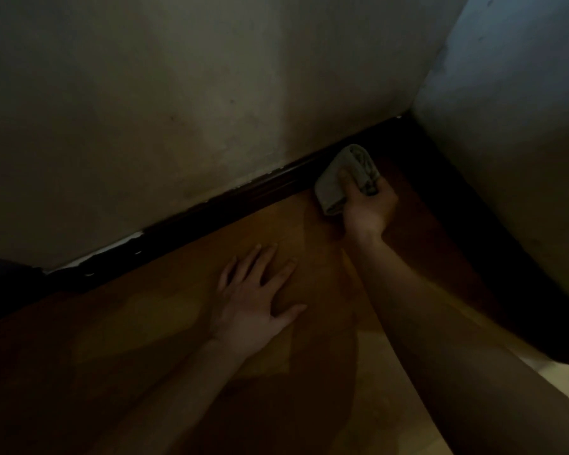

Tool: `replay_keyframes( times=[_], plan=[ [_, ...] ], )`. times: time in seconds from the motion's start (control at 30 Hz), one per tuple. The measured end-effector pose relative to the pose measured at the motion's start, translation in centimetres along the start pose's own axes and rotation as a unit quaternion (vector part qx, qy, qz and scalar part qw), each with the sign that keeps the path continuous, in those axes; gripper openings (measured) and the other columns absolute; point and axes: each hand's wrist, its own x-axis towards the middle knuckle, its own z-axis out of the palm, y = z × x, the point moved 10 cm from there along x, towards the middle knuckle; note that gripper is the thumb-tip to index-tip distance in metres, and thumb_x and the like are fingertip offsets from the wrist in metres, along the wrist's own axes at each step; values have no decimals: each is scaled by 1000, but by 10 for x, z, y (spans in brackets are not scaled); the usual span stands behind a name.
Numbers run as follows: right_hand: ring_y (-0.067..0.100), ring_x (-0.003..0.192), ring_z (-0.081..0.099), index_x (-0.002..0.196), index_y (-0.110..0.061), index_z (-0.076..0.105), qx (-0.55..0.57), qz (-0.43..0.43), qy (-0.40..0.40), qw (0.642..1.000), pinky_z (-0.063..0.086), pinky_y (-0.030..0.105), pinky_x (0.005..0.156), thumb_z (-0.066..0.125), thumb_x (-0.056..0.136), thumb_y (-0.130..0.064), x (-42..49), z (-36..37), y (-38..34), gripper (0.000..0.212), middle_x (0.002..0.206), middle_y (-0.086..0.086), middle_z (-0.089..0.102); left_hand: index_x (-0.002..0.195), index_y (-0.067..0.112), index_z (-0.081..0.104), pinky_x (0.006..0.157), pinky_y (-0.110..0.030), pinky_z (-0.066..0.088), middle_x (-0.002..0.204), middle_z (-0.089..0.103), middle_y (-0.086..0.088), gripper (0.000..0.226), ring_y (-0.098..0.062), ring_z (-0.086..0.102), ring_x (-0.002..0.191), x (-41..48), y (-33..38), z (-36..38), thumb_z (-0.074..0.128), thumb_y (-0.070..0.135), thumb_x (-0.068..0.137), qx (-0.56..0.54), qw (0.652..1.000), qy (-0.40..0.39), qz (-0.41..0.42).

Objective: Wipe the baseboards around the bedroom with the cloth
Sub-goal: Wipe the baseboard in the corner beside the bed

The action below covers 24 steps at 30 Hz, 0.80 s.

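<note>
L hand (pixel 255 300) lies flat on wood floor (pixel 138 323), fingers spread, gripping nothing. Dark baseboard (pixel 211 208) runs along wall (pixel 178 93) toward corner. R hand (pixel 367 205) clutches bunched grey cloth (pixel 342 178) against baseboard nr corner.

dim corner, pale walls (pixel 178 110), orange-brown wood floor (pixel 145 323)

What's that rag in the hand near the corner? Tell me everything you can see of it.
The grey-green fabric cloth is bunched into a thick, creased wad. The right hand grips its near end, thumb on top. Its far end seems to meet the dark wooden baseboard near the room corner, just above the brown wooden floor. Dim light hides finer detail.
</note>
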Motion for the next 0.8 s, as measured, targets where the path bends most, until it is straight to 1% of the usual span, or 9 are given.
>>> replay_keyframes(
  times=[0.1, 0.17, 0.23, 0.33, 0.4, 0.47, 0.6, 0.7, 0.8],
  plan=[
    [11, 91, 70, 100, -22, 67, 16, 1, 5, 1000, 59, 31, 87, 81, 83, -16, -4, 4, -2, 23, 91, -10, 68, 156, 51, 19, 119, -38, -12, 169, 0, 11, 81, -13, -5, 154, 0, 1, -3, 16, 86, 84, 7, 1000, 2, -3],
    [11, 91, 70, 98, -20, 69, 15, -3, -23, 1000, 59, 29, 86, 80, 84, -14, -10, 11, 3, 20, 92, -8, 70, 157, 51, 19, 119, -37, -12, 170, 0, 11, 82, -12, -6, 154, 0, 1, -2, 14, 87, 83, 10, 1000, -4, -5],
    [11, 93, 71, 94, -25, 69, 9, 2, -47, 999, 59, 33, 88, 81, 83, -16, -12, 13, 8, 19, 94, -7, 72, 156, 50, 20, 119, -38, -11, 169, 1, 11, 82, -13, -6, 154, 0, 1, -2, 15, 86, 83, 3, 1000, -6, -6],
    [13, 95, 72, 92, -29, 67, 24, 9, -21, 999, 59, 40, 91, 82, 82, -18, -9, 9, 8, 21, 97, -6, 72, 156, 51, 19, 119, -38, -10, 170, 1, 11, 81, -13, -5, 154, 0, 0, 0, 16, 86, 83, 11, 1000, -12, -5],
    [9, 91, 70, 95, -25, 67, 20, 2, -12, 1000, 59, 36, 90, 80, 84, -17, -14, 11, 5, 19, 92, -11, 69, 156, 51, 19, 118, -37, -10, 170, -1, 11, 80, -13, -6, 154, 0, 1, -1, 18, 86, 84, 19, 1000, -20, -9],
    [6, 90, 68, 104, -21, 69, -9, -16, -35, 999, 58, 31, 89, 78, 87, -19, -22, 18, 3, 19, 93, -12, 69, 156, 52, 16, 119, -38, -9, 169, -3, 12, 79, -13, -10, 152, 0, 1, 0, 18, 85, 85, 27, 999, -37, -12],
    [14, 112, 65, 128, -14, 64, -101, -44, -118, 987, 54, 36, 99, 68, 95, -28, -24, 23, 8, 36, 121, 1, 69, 155, 51, 22, 119, -44, 10, 168, 6, 9, 83, -17, -1, 151, 3, 4, -4, 13, 86, 80, 36, 998, -50, -18],
    [15, 105, 65, 120, -17, 67, -194, -100, -119, 969, 55, 33, 90, 67, 95, -37, -20, 14, -5, 32, 115, 1, 70, 155, 51, 23, 117, -45, 18, 167, 10, 9, 86, -18, 5, 151, 6, 5, -5, 9, 86, 78, 51, 997, -62, -19],
    [12, 91, 66, 107, -16, 70, -187, -76, -61, 978, 54, 28, 77, 70, 92, -38, -7, -1, -15, 27, 100, -2, 72, 156, 52, 15, 117, -44, 18, 167, 5, 11, 88, -18, 3, 152, 7, 6, -5, 4, 86, 76, 54, 996, -72, -27]
  ],
)
